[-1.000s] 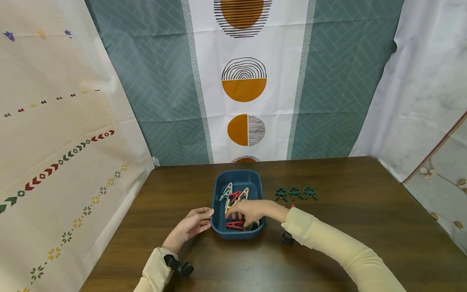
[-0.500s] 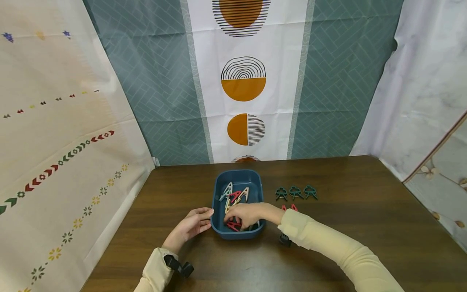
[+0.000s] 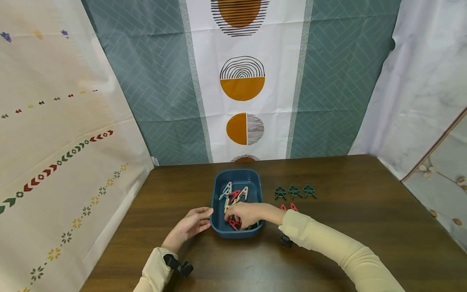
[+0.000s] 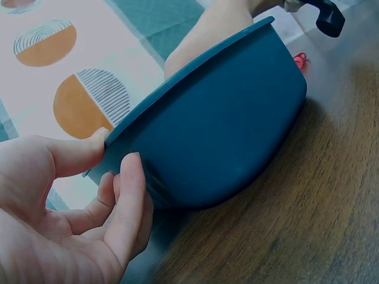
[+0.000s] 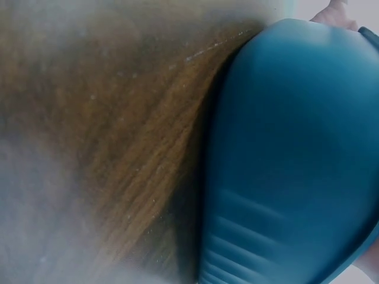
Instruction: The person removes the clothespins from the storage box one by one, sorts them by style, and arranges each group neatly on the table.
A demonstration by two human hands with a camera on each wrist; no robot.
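Note:
My left hand (image 3: pixel 195 224) is at the left side of a blue plastic bin (image 3: pixel 219 182), thumb on its rim and fingers against the outer wall, as the left wrist view shows up close. Inside the bin's near half, my right hand (image 3: pixel 248 213) reaches down with bent fingers and pinches a red clothespin (image 3: pixel 233 224); the fingertips are partly hidden. Farther back in the bin lie a pale green clothespin (image 3: pixel 225 191), another red clothespin (image 3: pixel 235 194) and cream-yellow clothespins (image 3: pixel 243 193). The right wrist view shows mostly the bin's outer wall (image 5: pixel 296 148).
Three dark green clips (image 3: pixel 294 191) stand in a row on the brown wooden table (image 3: pixel 343 219), right of the bin. Nearer, two red clips (image 3: pixel 293 207) show partly behind my right forearm. Patterned cloths (image 3: pixel 328 81) hang behind and at both sides.
My right hand has closed in on the red clothespin in the near half of the bin, and that clothespin has turned from lying crosswise to a slant. The left hand has kept its place.

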